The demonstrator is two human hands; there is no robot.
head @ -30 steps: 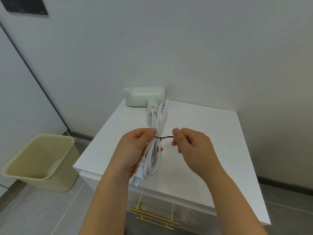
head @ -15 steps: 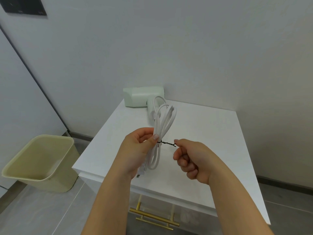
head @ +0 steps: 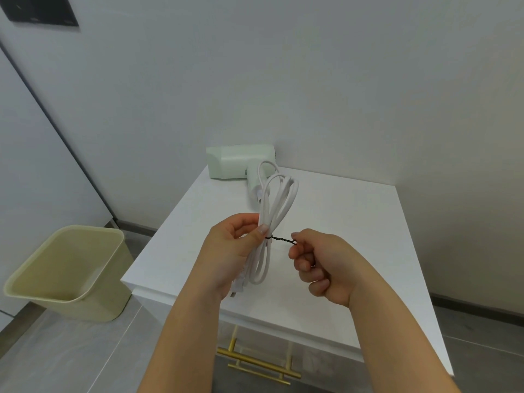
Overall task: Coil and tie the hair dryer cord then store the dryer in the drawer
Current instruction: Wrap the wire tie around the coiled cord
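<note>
A pale green hair dryer (head: 238,163) lies at the back of the white cabinet top (head: 340,222), against the wall. Its white cord (head: 279,202) is gathered into a long coil raised above the top. My left hand (head: 232,256) grips the coil at its middle, the plug (head: 237,287) hanging below my palm. A thin black twist tie (head: 280,239) circles the coil and sticks out to the right as a twisted tail. My right hand (head: 323,268) pinches the tail's end with thumb and forefinger, the other fingers curled.
Gold drawer handles (head: 258,364) show on the cabinet front below my arms. A beige waste bin (head: 65,273) stands on the grey floor to the left. The wall runs close behind the cabinet.
The coil has risen and its top loops have spread. My right hand has rolled palm-up while pinching the tie, and the tail looks more twisted.
</note>
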